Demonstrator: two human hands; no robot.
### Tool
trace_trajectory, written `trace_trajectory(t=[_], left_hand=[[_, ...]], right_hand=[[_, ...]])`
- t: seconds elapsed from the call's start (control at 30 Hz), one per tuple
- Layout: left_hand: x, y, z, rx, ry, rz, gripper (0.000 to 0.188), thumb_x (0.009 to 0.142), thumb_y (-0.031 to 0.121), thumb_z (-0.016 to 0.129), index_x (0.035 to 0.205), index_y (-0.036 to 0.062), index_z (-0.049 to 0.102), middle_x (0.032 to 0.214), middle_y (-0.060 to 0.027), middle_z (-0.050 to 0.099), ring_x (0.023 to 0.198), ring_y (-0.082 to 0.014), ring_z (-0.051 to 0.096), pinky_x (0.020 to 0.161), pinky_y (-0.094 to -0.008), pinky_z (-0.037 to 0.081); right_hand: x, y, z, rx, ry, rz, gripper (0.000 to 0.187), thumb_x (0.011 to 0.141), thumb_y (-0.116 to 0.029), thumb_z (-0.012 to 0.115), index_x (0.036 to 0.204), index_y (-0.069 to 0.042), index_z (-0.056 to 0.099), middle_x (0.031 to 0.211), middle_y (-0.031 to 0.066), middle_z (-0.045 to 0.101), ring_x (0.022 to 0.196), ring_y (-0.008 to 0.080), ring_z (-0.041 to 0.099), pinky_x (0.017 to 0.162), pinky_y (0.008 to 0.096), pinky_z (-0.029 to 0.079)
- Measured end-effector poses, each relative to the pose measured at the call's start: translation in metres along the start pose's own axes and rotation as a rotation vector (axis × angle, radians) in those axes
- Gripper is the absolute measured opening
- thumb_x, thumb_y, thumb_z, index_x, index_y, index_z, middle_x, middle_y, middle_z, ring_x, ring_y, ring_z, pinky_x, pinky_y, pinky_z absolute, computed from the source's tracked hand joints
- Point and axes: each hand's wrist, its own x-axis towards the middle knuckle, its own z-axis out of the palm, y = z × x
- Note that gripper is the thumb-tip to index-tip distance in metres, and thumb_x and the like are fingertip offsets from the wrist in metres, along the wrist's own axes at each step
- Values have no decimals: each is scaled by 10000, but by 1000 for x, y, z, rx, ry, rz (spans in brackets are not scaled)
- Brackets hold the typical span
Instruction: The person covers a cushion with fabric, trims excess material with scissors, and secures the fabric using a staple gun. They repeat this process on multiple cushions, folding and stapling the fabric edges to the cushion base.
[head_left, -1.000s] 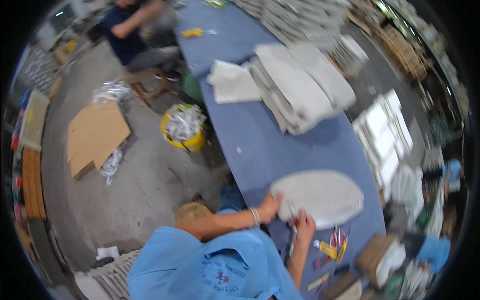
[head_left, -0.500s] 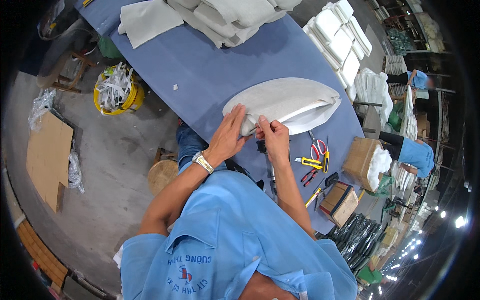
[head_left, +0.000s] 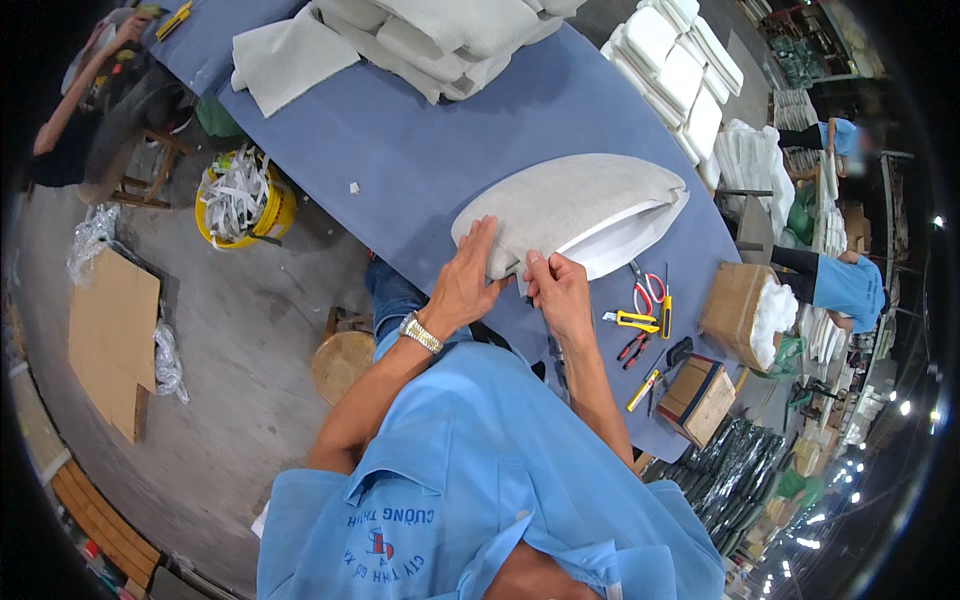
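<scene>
On the blue table lies a light grey fabric cushion cover (head_left: 572,205), its white inside showing at an opening along the right front edge. My left hand (head_left: 470,270) rests on the cover's left end with fingers stretched out and flat, holding nothing. Close beside it, my right hand (head_left: 560,290) has thumb and fingertips pinched at the near edge of the cover, where the opening starts. Whether a small zip pull sits in that pinch is too small to tell.
Right of the cover lie red-handled scissors (head_left: 648,290), a yellow cutter (head_left: 632,320), pliers (head_left: 633,350) and a wooden box (head_left: 697,400). Grey covers (head_left: 430,40) are piled at the far side. A yellow bucket (head_left: 280,212) of white strips stands on the floor at left.
My right hand has shifted a little right and nearer along the cover's edge, still pinched. The left hand stays flat on the cover. Another person's arm has appeared at the far left.
</scene>
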Motion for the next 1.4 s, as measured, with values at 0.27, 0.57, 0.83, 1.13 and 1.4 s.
trace_trajectory(t=[0.27,0.57,0.83,1.13,1.4], left_hand=[[8,2,-2,33,53,26,839,815,60,778,1547,8,371,1594,-253,382,1489,-441,334,1201,-491,361],[18,5,-8,37,95,7,787,828,32,747,1543,66,421,1586,-261,392,1452,-448,394,1131,-468,448],[35,14,-30,-21,68,-94,676,875,77,718,1510,177,511,1574,-199,446,1397,-403,490,1022,-443,538],[45,5,-46,-118,101,-139,600,894,93,720,1469,171,569,1569,-154,477,1382,-335,536,975,-375,558],[51,-26,-56,-196,79,-94,595,936,130,708,1502,109,523,1567,-180,482,1379,-289,543,1101,-361,452]], right_hand=[[5,-6,8,-22,22,-72,412,1024,-321,652,724,-40,633,582,7,580,489,54,484,444,246,352],[15,-16,17,-95,31,-164,398,1034,-320,643,750,-41,631,588,-10,560,513,49,480,482,232,375],[34,-16,24,-82,62,-239,389,1036,-290,629,754,-22,618,615,20,589,587,65,505,543,281,407],[51,-4,47,83,53,-269,368,1047,-277,621,789,-15,626,656,-2,595,626,68,502,578,268,412],[77,24,77,238,18,-378,325,1052,-246,609,830,-9,611,705,1,596,661,76,509,599,281,426]])
